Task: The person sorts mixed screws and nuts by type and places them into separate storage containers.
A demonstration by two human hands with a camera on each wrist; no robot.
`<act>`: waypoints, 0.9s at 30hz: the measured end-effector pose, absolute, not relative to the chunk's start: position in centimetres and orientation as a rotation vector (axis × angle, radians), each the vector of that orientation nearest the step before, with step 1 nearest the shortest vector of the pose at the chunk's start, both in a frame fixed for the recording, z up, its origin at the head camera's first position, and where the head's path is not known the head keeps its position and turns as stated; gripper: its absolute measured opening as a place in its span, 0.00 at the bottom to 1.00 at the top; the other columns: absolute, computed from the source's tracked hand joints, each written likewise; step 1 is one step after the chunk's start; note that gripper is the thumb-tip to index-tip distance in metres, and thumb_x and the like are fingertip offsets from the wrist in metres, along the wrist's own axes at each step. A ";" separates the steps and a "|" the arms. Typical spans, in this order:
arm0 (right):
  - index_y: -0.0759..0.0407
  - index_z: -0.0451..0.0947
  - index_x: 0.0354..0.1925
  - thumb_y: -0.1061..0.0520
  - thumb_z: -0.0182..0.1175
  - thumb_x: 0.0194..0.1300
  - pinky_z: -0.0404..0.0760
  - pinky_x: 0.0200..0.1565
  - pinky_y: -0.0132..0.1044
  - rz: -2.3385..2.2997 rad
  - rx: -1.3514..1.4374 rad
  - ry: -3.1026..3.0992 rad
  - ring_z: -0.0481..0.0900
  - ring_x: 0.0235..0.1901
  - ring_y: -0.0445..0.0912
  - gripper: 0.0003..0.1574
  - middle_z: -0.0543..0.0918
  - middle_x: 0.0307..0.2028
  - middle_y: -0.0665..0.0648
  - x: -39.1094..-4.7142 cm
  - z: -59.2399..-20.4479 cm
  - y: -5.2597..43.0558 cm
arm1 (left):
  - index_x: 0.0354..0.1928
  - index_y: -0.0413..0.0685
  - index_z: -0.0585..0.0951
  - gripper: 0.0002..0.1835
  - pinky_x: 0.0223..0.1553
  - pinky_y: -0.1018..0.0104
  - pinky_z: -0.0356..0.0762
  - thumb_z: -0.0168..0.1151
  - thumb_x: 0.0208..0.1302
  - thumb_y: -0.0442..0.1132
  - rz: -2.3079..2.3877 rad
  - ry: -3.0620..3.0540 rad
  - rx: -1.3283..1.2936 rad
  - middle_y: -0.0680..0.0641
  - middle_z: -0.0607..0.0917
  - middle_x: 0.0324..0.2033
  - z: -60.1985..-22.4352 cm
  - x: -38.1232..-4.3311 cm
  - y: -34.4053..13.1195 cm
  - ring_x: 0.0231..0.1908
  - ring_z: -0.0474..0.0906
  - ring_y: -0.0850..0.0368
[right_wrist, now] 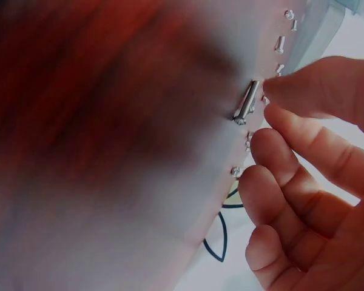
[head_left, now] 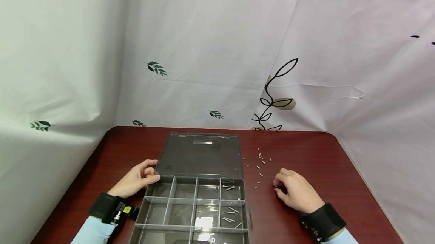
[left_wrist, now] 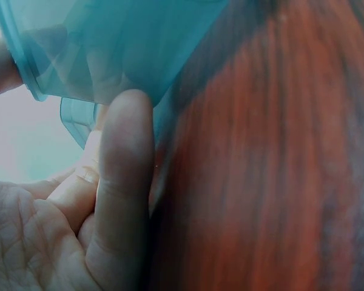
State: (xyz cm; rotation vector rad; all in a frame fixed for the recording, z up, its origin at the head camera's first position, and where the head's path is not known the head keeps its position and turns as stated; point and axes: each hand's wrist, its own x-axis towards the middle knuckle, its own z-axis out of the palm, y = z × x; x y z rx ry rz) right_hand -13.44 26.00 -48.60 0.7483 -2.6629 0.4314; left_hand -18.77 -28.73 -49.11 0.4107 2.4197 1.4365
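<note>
A grey see-through compartment box lies with its hinged lid folded back. My left hand grips its left side near the hinge, thumb on the edge and fingers beyond it. In the left wrist view the thumb presses against the clear plastic wall. Right of the box, my right hand is low over the table with bent fingers. A metal screw shows right at its thumb tip in the right wrist view; a gap shows between thumb and index finger.
Several small screws lie scattered between the lid and my right hand. More screws lie in the box's right-hand compartments. The red-brown table ends at a white patterned cloth behind and at the sides.
</note>
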 end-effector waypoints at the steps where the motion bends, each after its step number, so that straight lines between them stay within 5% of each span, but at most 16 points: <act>1: 0.41 0.75 0.26 0.59 0.72 0.44 0.70 0.31 0.31 0.430 0.734 -2.680 0.64 0.28 0.30 0.17 0.67 0.26 0.37 -13.4 -48.6 26.0 | 0.72 0.34 0.60 0.39 0.28 0.63 0.70 0.63 0.67 0.48 1.432 2.420 0.419 0.48 0.74 0.30 -49.1 -18.8 -28.8 0.25 0.70 0.59; 27: 0.40 0.63 0.14 0.61 0.63 0.33 0.62 0.22 0.32 0.345 0.614 -2.911 0.59 0.16 0.35 0.19 0.62 0.14 0.37 -13.6 -47.9 24.4 | 0.73 0.34 0.60 0.40 0.28 0.64 0.69 0.63 0.67 0.47 1.449 2.408 0.401 0.47 0.75 0.31 -49.2 -18.8 -28.7 0.25 0.69 0.60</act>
